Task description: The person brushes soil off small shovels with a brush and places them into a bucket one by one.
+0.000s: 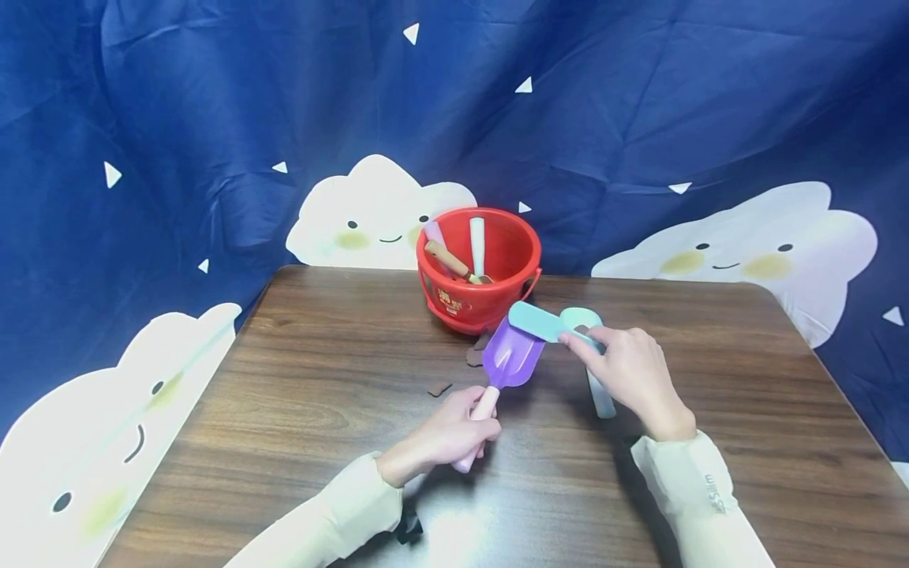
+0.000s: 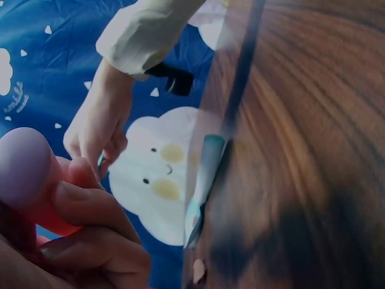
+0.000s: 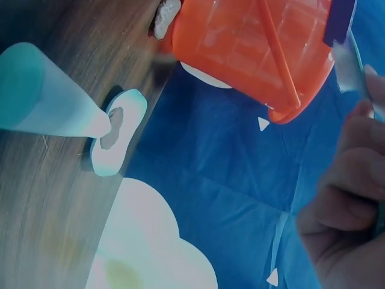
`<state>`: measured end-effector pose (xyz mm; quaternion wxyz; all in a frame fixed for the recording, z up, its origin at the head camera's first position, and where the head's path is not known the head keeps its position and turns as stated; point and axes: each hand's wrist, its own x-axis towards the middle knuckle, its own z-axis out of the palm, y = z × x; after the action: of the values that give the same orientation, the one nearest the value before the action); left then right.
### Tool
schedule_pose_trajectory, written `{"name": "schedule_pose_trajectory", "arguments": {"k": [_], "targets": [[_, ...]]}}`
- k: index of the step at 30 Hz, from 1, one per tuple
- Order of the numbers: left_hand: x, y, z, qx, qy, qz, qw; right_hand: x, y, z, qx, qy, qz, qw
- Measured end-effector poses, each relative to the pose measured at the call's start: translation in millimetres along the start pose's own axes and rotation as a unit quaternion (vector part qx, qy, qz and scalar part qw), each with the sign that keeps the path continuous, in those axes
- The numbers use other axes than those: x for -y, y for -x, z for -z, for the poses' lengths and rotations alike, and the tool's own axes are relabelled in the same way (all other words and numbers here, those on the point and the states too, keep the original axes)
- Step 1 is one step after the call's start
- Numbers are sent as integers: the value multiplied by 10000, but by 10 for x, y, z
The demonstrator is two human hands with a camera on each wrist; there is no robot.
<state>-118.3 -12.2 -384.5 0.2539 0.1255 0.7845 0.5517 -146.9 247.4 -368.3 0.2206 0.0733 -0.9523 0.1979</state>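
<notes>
My left hand (image 1: 450, 426) grips the pink handle of a purple toy shovel (image 1: 507, 359), whose blade points away toward the bucket. In the left wrist view, my left fingers (image 2: 99, 208) curl round the handle's rounded end. My right hand (image 1: 632, 375) pinches a flat, round-ended teal tool (image 1: 536, 321); its exact kind cannot be told. The tool's far end lies across the upper right of the shovel blade in the head view. Below my right hand, a mint scoop-like tool (image 1: 602, 394) lies on the table, its handle toward me. A grey-brown patch (image 3: 112, 128) shows in its head.
A red bucket (image 1: 469, 304) stands at the table's back, with several handled tools inside, among them a tan-handled one (image 1: 447, 258). Brown bits (image 1: 440, 390) lie on the wooden table (image 1: 319, 355). A blue cloth (image 1: 568, 134) with clouds hangs behind.
</notes>
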Motion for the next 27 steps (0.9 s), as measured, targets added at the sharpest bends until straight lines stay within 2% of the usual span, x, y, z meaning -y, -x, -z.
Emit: {"name": "schedule_pose_trajectory", "arguments": {"k": [4, 8, 16, 21, 24, 27], "targets": [[-25, -4, 99, -29, -317, -218, 9993, -47, 9, 43, -291, -25, -220, 9993], [-103, -10, 236, -122, -552, -343, 9978, -88, 13, 87, -487, -81, -275, 9984], [-245, -49, 418, -345, -218, -465, 9981, -131, 27, 106, -609, -138, -183, 9979], [-228, -69, 422, -500, 33, -337, 9982, -125, 33, 88, -1090, -517, -79, 9927], [-201, -67, 409, -802, -325, -361, 9956, -101, 18, 99, -1425, -780, 64, 9867], [-182, -65, 395, -1311, -1202, -554, 9825, -64, 1, 126, -1636, -993, 145, 9814]]}}
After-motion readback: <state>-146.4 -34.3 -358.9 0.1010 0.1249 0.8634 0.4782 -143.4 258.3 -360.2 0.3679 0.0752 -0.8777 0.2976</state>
